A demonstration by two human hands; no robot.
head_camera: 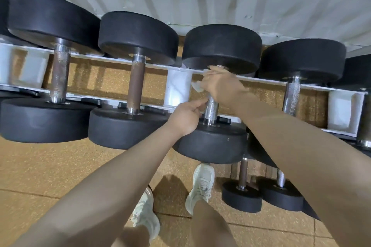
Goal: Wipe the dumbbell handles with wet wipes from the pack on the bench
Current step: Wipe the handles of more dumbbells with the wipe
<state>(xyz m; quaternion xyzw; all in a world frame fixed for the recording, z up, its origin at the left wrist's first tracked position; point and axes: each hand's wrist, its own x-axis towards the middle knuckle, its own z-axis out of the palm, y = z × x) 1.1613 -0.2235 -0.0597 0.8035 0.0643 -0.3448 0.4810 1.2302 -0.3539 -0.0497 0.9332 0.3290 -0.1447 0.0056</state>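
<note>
Floor: tan speckled rubber tiles (50, 170) with visible seams, lit from above so the person's shadow falls by the feet.
Wall: white corrugated metal panels (261, 2) run behind the rack.
Rack: a white-painted steel dumbbell rack (178, 84) holds a row of black round-headed dumbbells lying across its two rails.
Task dumbbell: third from left, its knurled chrome handle (211, 109) spans the rails between two black heads.
Right hand (218, 84): clenched around the upper part of that handle, grasping a white wet wipe (197, 86) against the metal.
Left hand (185, 115): fingers curled, fingertips touching the lower handle; whether it truly grips, I cannot tell.
Lower tier: two small dumbbells (242, 194) sit beneath.
Feet: pale sneakers (201, 184) on the tiles.
</note>
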